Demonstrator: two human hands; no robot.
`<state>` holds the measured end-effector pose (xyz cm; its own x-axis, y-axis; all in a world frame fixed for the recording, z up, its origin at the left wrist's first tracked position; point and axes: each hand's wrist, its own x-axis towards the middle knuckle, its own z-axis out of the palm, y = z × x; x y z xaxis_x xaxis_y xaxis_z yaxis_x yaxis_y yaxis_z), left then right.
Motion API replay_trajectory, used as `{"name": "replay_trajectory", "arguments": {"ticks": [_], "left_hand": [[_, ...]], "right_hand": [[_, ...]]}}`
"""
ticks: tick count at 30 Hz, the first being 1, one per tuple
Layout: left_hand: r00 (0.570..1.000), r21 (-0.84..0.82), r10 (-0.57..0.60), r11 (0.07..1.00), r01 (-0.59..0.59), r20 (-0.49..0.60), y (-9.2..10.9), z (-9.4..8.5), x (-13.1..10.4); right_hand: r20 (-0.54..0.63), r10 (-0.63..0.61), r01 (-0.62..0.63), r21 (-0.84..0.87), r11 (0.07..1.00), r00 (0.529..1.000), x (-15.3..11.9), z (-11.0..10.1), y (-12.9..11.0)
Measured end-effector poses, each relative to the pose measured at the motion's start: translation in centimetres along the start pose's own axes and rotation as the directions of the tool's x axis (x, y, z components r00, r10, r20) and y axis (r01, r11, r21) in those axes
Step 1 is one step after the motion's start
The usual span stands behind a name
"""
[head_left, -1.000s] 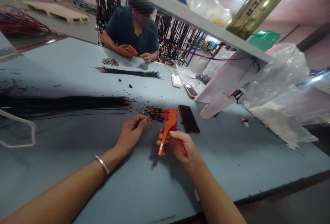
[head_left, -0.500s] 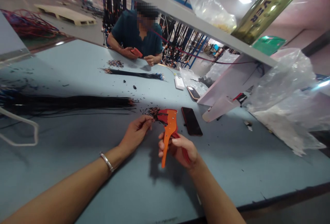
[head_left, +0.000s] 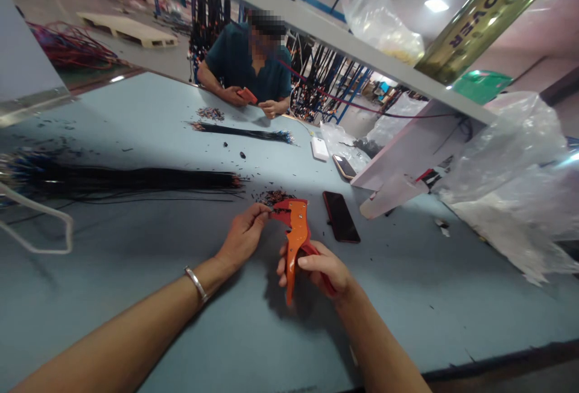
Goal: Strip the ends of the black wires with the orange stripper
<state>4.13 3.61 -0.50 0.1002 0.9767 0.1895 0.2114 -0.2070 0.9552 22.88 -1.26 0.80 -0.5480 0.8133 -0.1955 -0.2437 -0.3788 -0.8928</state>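
Note:
My right hand point(head_left: 316, 266) is wrapped around the handles of an orange and red wire stripper point(head_left: 298, 224), its head pointing away from me and its jaws facing left. At those jaws, my left hand point(head_left: 246, 233) pinches a thin black wire point(head_left: 271, 210), of which only a short bit shows past the fingertips. A heap of dark wire scraps point(head_left: 275, 196) lies just behind the stripper's head. To the left stretches a thick bundle of black wires point(head_left: 149, 179) with copper-coloured ends towards my left hand.
A black phone point(head_left: 341, 216) lies right of the stripper. Across the blue-grey table point(head_left: 181, 326) a person point(head_left: 246, 70) holds a similar red tool point(head_left: 247, 96) behind a smaller wire bundle point(head_left: 239, 132). A shelf point(head_left: 344, 31) crosses overhead; plastic bags point(head_left: 511, 146) lie at right.
The stripper's head has come slightly nearer to me, uncovering more of the scraps behind it. My left hand has stayed at its jaws. The whole view has shifted slightly.

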Motion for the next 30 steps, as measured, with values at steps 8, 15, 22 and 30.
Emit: {"name": "replay_trajectory", "arguments": {"ticks": [8,15,22,30], "left_hand": [[0.998,-0.069,0.053,0.996,-0.051,0.029,-0.5,0.2,0.1],[0.996,-0.088,0.072,0.994,-0.068,0.044,-0.8,0.4,0.3],[0.994,0.068,0.059,0.996,-0.065,0.087,0.2,0.0,-0.1],[1.0,0.101,0.03,0.994,-0.03,0.0,-0.3,0.2,-0.2]], "right_hand": [[0.012,-0.005,0.006,-0.034,0.999,1.0,0.0,-0.2,-0.3],[-0.004,0.011,-0.011,-0.053,0.999,1.0,0.0,-0.4,-0.3],[-0.023,0.052,-0.054,-0.056,0.997,0.998,0.1,-0.3,-0.2],[0.01,0.048,-0.047,-0.085,0.995,0.999,-0.1,-0.7,-0.6]]}}
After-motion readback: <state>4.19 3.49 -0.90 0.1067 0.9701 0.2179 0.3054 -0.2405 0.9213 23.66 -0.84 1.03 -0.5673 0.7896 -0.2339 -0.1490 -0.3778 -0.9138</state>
